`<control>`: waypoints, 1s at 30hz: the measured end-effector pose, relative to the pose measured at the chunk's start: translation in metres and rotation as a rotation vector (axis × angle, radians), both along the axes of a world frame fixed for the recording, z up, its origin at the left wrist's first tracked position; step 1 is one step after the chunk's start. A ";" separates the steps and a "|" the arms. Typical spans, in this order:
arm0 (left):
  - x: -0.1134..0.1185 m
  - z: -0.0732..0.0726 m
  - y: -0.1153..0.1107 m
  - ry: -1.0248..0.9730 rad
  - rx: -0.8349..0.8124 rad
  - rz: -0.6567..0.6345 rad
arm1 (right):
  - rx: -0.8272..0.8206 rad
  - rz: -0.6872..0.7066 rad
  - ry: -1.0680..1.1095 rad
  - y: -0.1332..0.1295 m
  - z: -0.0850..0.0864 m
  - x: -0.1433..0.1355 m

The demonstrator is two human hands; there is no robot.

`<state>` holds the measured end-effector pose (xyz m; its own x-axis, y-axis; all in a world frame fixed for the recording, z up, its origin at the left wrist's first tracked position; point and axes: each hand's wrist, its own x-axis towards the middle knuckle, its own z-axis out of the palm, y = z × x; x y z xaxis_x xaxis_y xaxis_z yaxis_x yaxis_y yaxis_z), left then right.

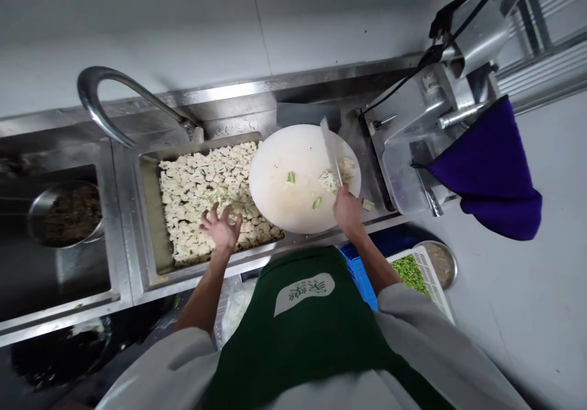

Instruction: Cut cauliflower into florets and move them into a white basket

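Observation:
My right hand (348,211) is wrapped round the handle of a cleaver (331,152), its blade over the right part of a round white cutting board (288,147). Cauliflower pieces (328,181) lie against the blade on both sides. Two small green stem bits (291,177) rest on the board. My left hand (221,229), empty with fingers spread, is over a sink basin (151,214) filled with cut cauliflower florets (192,183). Finer cauliflower crumbs lie just beyond its fingertips.
A curved faucet (105,122) rises behind the basin. In the left sink stands a metal pot (41,214) with brown contents. At right are a metal machine (403,141) and a purple cloth (490,171). Below stands a white basket (433,275) with chopped greens, beside a metal bowl (452,263).

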<state>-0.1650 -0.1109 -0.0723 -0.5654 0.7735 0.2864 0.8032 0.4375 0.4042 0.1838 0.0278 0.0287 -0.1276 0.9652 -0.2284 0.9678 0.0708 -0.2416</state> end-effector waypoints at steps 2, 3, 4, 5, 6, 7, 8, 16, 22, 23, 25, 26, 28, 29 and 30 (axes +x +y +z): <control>0.000 0.004 -0.013 -0.007 -0.024 0.060 | -0.024 0.028 0.011 0.010 0.000 -0.009; 0.006 0.004 -0.013 -0.027 -0.016 0.043 | -0.036 0.031 0.014 0.013 0.000 -0.011; 0.015 0.005 -0.009 -0.052 0.006 0.006 | -0.046 0.030 0.015 0.016 0.000 -0.012; 0.027 0.004 -0.001 -0.081 0.043 -0.045 | -0.051 0.029 0.013 0.018 0.000 -0.012; 0.041 0.004 0.011 -0.112 0.093 -0.103 | -0.051 0.031 0.010 0.020 0.000 -0.012; 0.056 0.003 0.025 -0.144 0.151 -0.165 | -0.049 0.037 0.007 0.021 0.000 -0.011; 0.073 0.003 0.042 -0.178 0.214 -0.228 | -0.049 0.048 0.005 0.022 -0.001 -0.011; 0.191 -0.009 0.168 -0.491 0.395 -0.680 | -0.135 0.066 0.042 0.039 -0.019 -0.011; 0.200 -0.020 0.167 -0.688 0.329 -0.692 | -0.130 0.105 0.064 0.054 -0.020 0.009; 0.199 -0.021 0.157 -0.697 0.347 -0.634 | -0.126 0.112 0.064 0.054 -0.018 0.012; 0.200 -0.024 0.135 -0.704 0.391 -0.518 | -0.109 0.115 0.060 0.050 -0.012 0.013; 0.203 -0.026 0.125 -0.707 0.406 -0.468 | -0.096 0.113 0.056 0.045 -0.008 0.013; 0.210 -0.029 0.109 -0.717 0.427 -0.376 | -0.071 0.123 0.055 0.033 -0.001 0.010; 0.214 -0.030 0.104 -0.722 0.437 -0.334 | -0.060 0.133 0.056 0.027 0.002 0.008; 0.218 -0.031 0.101 -0.725 0.444 -0.304 | -0.053 0.148 0.058 0.021 0.004 0.006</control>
<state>0.0533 -0.0095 -0.1038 -0.5131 0.8219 0.2475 0.3412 -0.0692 0.9374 0.1902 0.0491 0.0329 -0.2818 0.9218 -0.2663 0.9321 0.1971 -0.3038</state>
